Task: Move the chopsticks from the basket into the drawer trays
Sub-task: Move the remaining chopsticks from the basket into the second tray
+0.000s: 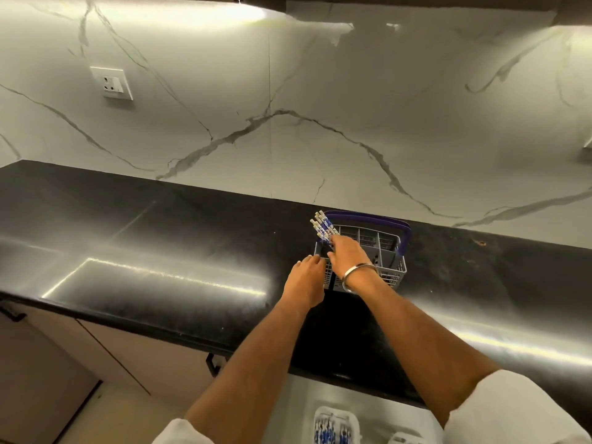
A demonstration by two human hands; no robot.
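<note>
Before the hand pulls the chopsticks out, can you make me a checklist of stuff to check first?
1. Right hand has the chopsticks: ok, its fingers are closed around the bundle at the basket's left end.
2. Left hand steadies the basket: ok, its fingertips touch the left front corner.
3. Basket sits flat on the black counter: ok.
4. Blue handle is out of the way: ok, it lies toward the back, behind the chopsticks.
5. A drawer tray is open to receive them: ok, it shows below the counter edge with chopsticks already in it.
6. All chopsticks are in the grip: cannot tell, the hand hides their lower ends.
</note>
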